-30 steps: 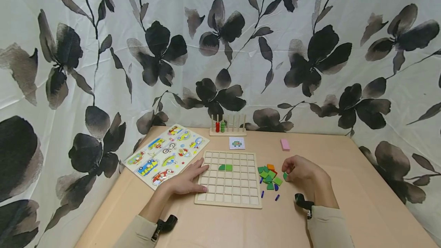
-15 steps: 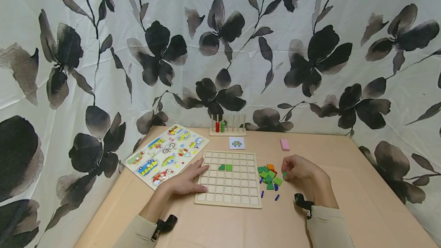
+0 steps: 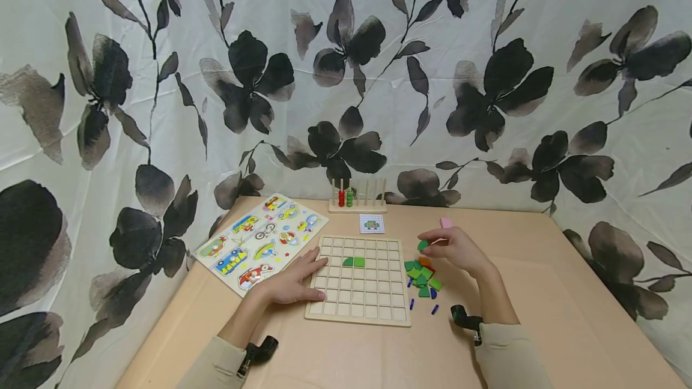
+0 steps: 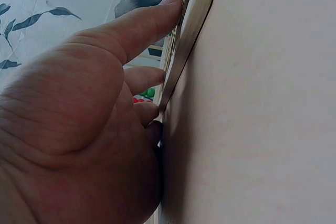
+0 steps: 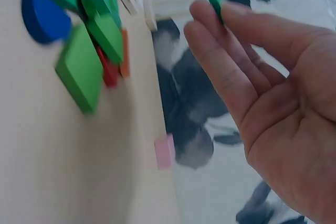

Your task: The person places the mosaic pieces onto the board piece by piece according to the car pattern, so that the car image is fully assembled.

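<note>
Green is the colour of the little piece (image 3: pixel 423 245) that the right hand (image 3: pixel 456 250) pinches in the head view. That hand is up over the far end of the pile (image 3: pixel 421 280), which sits just beside the right edge of the board (image 3: pixel 359 300). The pile has green, orange, red and blue bits. The left hand (image 3: pixel 289 284) has its fingers spread out and rests on the left side of the board. Two green tiles (image 3: pixel 354 263) lie side by side in the board's squares, and one has a round corner. Behind the board are a small card (image 3: pixel 372 224) and a peg stand (image 3: pixel 370 208) with red and green beads. A picture sheet (image 3: pixel 259 245) lies to the left on the bench (image 3: pixel 567 305). A pink block (image 3: pixel 446 223) is partly hidden by the right hand. A white cloth with black flowers (image 3: pixel 516 86) hangs at the back.

In the left wrist view, the thumb tip touches the board at its edge. The beads peek out past the fingers.

In the right wrist view, the piece is seen from its thin side, between thumb and fingertips. It is up off the bench, apart from the pile.
</note>
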{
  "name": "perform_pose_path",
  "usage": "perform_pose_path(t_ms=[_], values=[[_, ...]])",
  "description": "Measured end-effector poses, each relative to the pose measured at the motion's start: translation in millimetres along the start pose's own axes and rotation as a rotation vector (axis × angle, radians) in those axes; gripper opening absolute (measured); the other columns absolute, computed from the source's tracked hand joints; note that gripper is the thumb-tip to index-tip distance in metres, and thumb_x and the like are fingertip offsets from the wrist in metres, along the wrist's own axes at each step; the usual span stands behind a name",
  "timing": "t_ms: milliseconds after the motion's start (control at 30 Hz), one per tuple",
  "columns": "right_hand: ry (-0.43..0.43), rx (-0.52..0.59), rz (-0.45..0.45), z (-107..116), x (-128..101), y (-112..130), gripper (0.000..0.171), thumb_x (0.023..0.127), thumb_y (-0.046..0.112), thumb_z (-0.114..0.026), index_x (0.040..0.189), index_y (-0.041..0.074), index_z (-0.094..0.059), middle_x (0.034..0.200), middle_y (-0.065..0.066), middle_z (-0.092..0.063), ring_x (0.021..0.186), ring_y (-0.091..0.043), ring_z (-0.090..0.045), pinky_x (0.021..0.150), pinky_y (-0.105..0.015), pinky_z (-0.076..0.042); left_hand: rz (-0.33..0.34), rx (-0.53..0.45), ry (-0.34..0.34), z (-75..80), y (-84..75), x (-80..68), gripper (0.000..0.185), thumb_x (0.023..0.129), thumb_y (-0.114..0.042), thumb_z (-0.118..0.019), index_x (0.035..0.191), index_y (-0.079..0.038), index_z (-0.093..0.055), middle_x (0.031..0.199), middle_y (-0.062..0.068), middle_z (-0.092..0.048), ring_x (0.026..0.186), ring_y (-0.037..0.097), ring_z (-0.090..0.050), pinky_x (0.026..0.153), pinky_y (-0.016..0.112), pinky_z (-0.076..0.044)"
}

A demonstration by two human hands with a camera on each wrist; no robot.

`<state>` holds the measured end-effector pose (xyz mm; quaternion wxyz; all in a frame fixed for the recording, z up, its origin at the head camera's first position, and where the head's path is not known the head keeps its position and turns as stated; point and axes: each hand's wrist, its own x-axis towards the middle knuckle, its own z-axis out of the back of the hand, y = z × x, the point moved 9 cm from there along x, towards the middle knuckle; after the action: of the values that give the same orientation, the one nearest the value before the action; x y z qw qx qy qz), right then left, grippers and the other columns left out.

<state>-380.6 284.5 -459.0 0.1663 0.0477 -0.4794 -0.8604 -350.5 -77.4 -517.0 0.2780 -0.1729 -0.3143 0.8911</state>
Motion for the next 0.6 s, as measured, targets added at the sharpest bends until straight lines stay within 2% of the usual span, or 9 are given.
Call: perform_pose_path(t_ms=[200, 367, 600], values=[[-0.002, -0.014, 0.012, -23, 12, 16, 0.034, 0.097, 0.011, -0.074, 0.128, 0.001, -0.072, 0.119, -0.013, -0.074, 0.095, -0.023, -0.073, 0.082, -0.025, -0.062, -0.002, 0.003, 0.0, 0.7, -0.5, 0.5, 0.088, 0.093, -0.052, -0.073, 0.164, -0.018, -0.034, 0.177, 0.011, -0.003, 0.162, 0.04, -0.001, 0.13, 0.063, -0.008], [0.014, -0.045, 0.055, -42, 23, 30, 0.036, 0.092, 0.015, -0.08, 0.123, 0.0, -0.075, 0.11, -0.01, -0.075, 0.087, -0.02, -0.071, 0.076, -0.026, -0.062, -0.005, 0.003, -0.003, 1.0, -1.1, 0.8, 0.087, 0.093, -0.052, -0.073, 0.164, -0.019, -0.034, 0.177, 0.011, -0.002, 0.162, 0.041, -0.001, 0.129, 0.064, -0.008], [0.046, -0.142, 0.13, -65, 38, 41, 0.022, 0.088, 0.008, -0.082, 0.109, 0.003, -0.078, 0.098, -0.005, -0.075, 0.086, -0.014, -0.064, 0.071, -0.024, -0.058, 0.004, -0.008, -0.004, 1.3, -2.4, 1.3, 0.086, 0.093, -0.05, -0.073, 0.164, -0.018, -0.036, 0.177, 0.012, -0.003, 0.162, 0.039, -0.001, 0.13, 0.063, -0.008]])
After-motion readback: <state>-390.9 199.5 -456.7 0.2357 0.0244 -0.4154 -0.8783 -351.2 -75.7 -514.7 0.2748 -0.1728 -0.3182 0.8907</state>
